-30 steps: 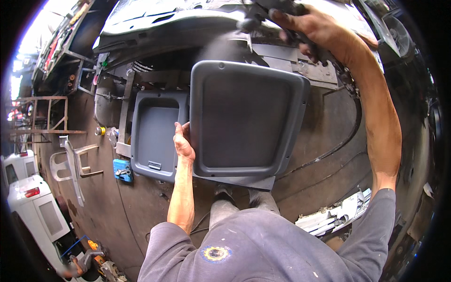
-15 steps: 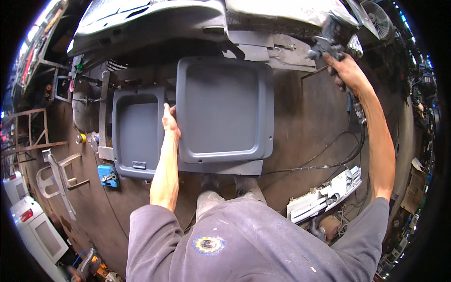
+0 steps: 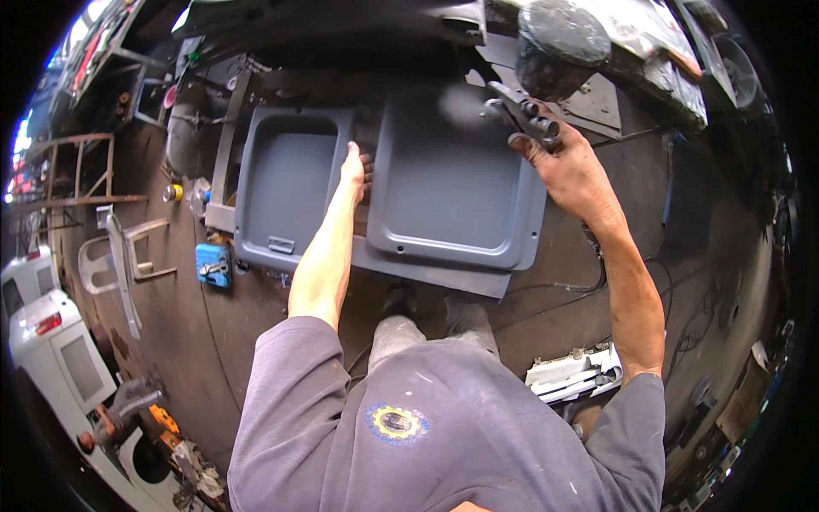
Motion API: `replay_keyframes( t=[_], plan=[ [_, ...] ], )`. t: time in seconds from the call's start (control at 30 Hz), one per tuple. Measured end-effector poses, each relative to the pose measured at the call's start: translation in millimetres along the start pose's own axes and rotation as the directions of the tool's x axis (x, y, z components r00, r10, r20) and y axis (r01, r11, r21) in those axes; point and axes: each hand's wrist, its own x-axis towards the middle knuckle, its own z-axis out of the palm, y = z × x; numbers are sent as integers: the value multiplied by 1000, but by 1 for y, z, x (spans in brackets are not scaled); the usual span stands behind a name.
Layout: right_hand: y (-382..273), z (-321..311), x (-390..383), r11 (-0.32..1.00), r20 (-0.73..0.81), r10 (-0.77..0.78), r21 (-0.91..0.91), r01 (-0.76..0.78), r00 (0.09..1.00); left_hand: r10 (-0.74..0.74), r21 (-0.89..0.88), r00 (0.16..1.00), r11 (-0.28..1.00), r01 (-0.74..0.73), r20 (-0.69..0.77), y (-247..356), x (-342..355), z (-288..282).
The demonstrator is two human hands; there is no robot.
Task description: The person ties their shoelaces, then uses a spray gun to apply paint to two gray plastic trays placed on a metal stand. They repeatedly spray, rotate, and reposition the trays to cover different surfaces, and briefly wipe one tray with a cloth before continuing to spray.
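Note:
My right hand (image 3: pixel 573 175) is closed around a spray gun (image 3: pixel 531 119) with a dark, round cup (image 3: pixel 563 51) on top. A pale mist hangs before its nozzle, over the far edge of the larger grey panel (image 3: pixel 452 183), a recessed, round-cornered moulded piece. To its left lies a smaller grey panel (image 3: pixel 294 183) of similar shape, with a small rectangular slot near its front edge. My left hand (image 3: pixel 356 173) is at the gap between the two panels, thumb up and fingers apart, with nothing seen in it. Whether it touches the smaller panel's edge I cannot tell.
Both panels rest on a low support with a grey board (image 3: pixel 435 271) along the front. A blue box (image 3: pixel 213 264) and a metal frame (image 3: pixel 124 256) lie left. White parts (image 3: pixel 576 375) and a hose are at right. A person (image 3: pixel 124 414) is at lower left, by white vehicles.
My right hand has brought the spray gun leftward and closer, over the larger panel's far edge, and mist now shows. The view has shifted; my left hand stays between the panels.

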Motion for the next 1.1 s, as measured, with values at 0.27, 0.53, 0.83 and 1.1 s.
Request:
replay_keyframes(
  t=[0.27,0.53,0.83,1.1],
  plan=[
    [-70,14,-56,973,477,-5,-200,114,879,486,460,869,796,-394,-96,-89,-113,-61],
    [-119,36,-15,910,426,-107,-322,261,898,125,445,968,895,-16,-217,-270,-240,-122],
    [-163,108,35,742,312,-269,-536,403,911,-96,399,936,886,235,-338,-331,-255,-166],
    [-191,204,17,724,620,-45,-520,454,783,-41,406,944,896,180,-329,-304,-239,-199]
  ],
)
